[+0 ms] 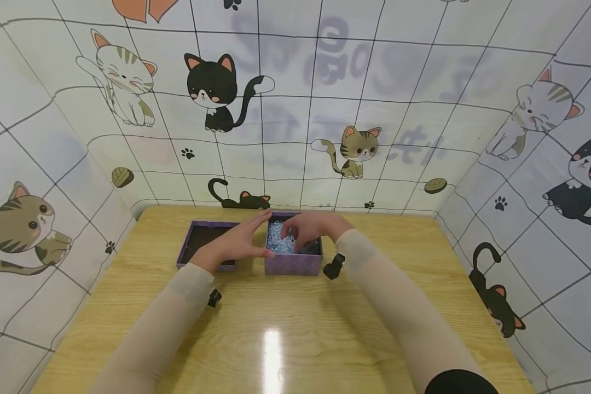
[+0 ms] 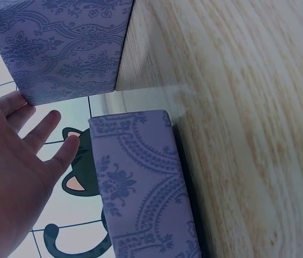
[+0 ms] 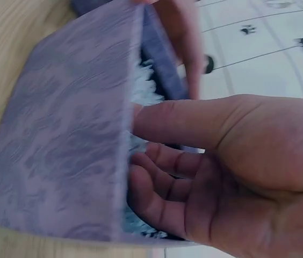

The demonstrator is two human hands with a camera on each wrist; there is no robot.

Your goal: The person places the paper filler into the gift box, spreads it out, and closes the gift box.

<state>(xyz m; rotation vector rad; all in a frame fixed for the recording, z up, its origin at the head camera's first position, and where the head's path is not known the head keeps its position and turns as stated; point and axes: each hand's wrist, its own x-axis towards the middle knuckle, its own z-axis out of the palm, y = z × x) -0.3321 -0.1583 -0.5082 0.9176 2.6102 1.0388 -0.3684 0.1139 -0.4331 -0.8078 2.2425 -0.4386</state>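
Closes in on three sides with a back wall (image 1: 285,117), a left wall (image 1: 29,131) and a right wall (image 1: 537,186), all white and crossed by thin dark lines. Carries printed black cats (image 1: 214,82), striped cats (image 1: 357,150), paw prints (image 1: 187,154) and green balls of yarn (image 1: 122,177). Shows faint grey lettering (image 1: 332,68) high on the back wall. Has a pale yellow wooden table (image 1: 315,339) with visible grain and a far edge along the back wall. Throws back a bright streak of light (image 1: 272,361) near the front.

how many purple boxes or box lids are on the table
2: one box with pale blue shreds and the right hand in it; one shallower, dark-lined piece to its left, partly covered by the left hand.
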